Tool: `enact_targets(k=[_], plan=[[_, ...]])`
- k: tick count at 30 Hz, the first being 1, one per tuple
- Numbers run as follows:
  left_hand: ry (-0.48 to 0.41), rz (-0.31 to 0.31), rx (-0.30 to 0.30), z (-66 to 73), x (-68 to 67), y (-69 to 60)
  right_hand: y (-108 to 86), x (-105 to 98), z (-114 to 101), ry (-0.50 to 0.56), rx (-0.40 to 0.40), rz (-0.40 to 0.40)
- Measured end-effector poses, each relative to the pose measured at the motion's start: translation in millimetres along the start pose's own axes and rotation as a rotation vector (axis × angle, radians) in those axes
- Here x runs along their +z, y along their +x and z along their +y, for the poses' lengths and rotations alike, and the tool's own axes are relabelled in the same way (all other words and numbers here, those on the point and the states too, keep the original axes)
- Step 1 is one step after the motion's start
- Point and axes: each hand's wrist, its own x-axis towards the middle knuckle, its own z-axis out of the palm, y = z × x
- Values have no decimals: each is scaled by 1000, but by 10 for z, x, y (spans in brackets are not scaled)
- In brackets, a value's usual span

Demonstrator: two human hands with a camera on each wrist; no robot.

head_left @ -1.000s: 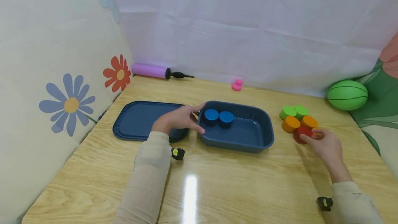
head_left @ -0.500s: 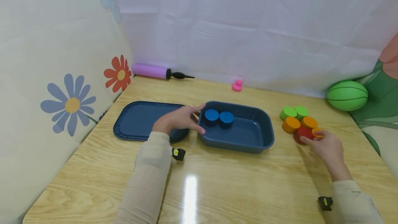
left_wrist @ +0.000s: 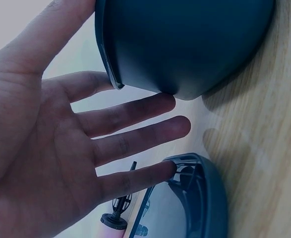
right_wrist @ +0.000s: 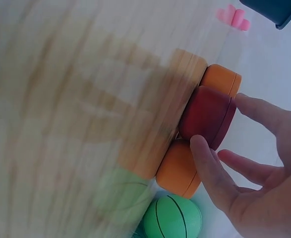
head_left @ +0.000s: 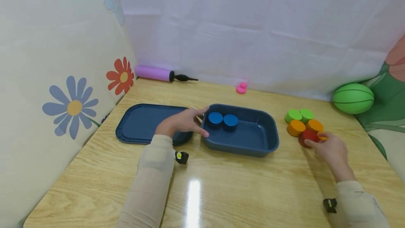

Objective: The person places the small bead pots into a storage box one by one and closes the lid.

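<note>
My left hand is spread at the left end of a dark blue rectangular box, its thumb and index finger touching the rim. In the left wrist view the fingers of that hand are straight. Two blue round containers stand inside the box at its left. On the right, my right hand pinches a small red round container between thumb and fingers, and it stands on the table. Orange round containers adjoin the red one; one at the right is partly hidden by my fingers. Two green round containers stand behind.
A dark blue lid lies left of the box. Along the back are a purple hand pump, a small pink figure and a green ball. A white curtain hangs behind the table.
My right hand has shifted slightly around the red container, its thumb and fingers remaining beside it. The left hand, the box and the containers have stayed in place.
</note>
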Motion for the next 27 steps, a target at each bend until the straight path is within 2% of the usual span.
enact_targets(k=[19, 27], plan=[[-7, 0, -5, 19, 2, -9, 21, 20, -64, -41, 25, -38], [0, -2, -7, 21, 1, -11, 19, 44, -66, -56, -1, -32]])
